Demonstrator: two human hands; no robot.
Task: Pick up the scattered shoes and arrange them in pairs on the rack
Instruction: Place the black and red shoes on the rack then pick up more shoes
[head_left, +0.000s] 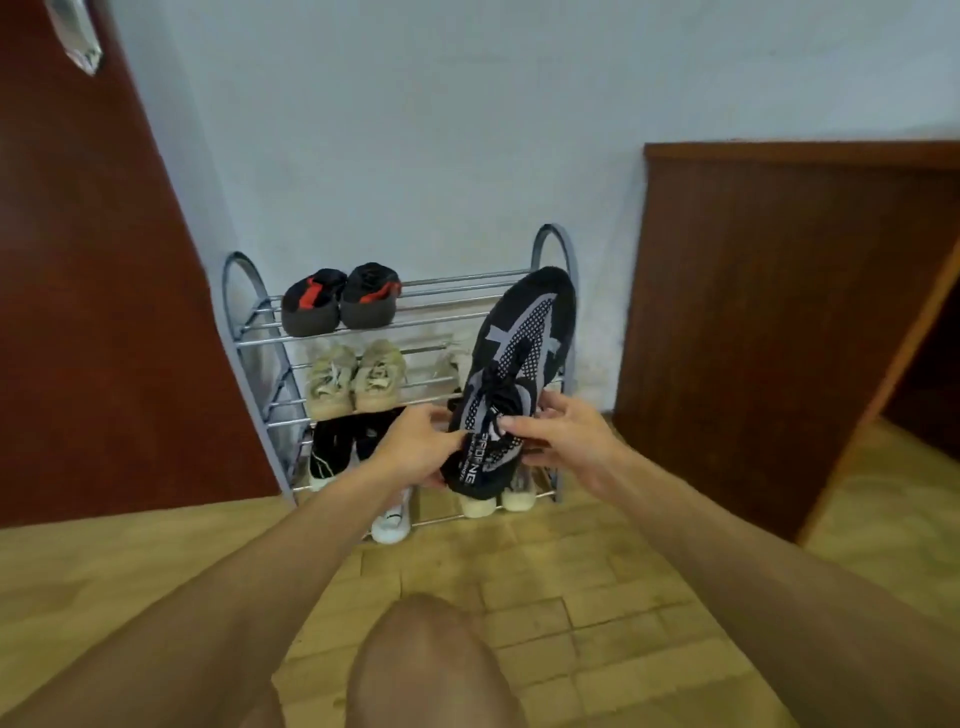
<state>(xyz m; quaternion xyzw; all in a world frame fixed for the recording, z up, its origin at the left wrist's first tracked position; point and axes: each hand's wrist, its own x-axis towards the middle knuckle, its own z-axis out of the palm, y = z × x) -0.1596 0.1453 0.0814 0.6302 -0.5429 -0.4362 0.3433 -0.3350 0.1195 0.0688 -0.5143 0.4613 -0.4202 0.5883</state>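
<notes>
Black knit sneaker (511, 384) with grey pattern held up before the metal rack (415, 322), toe upward. Left hand (415, 447) and right hand (566, 441) both grip its heel end. Black-and-red pair (340, 299) on top shelf; beige pair (356, 382) on the shelf below.

A pale blue wall (415, 130) stands behind; a dark red door (78, 286) at left, a brown wooden panel (769, 322) at right, tan tiled floor (571, 597) below.

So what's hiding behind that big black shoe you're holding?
Behind the black and grey sneaker is the shoe rack's right side. Two pale toes peek out below; the rest of those shoes is covered.
</notes>
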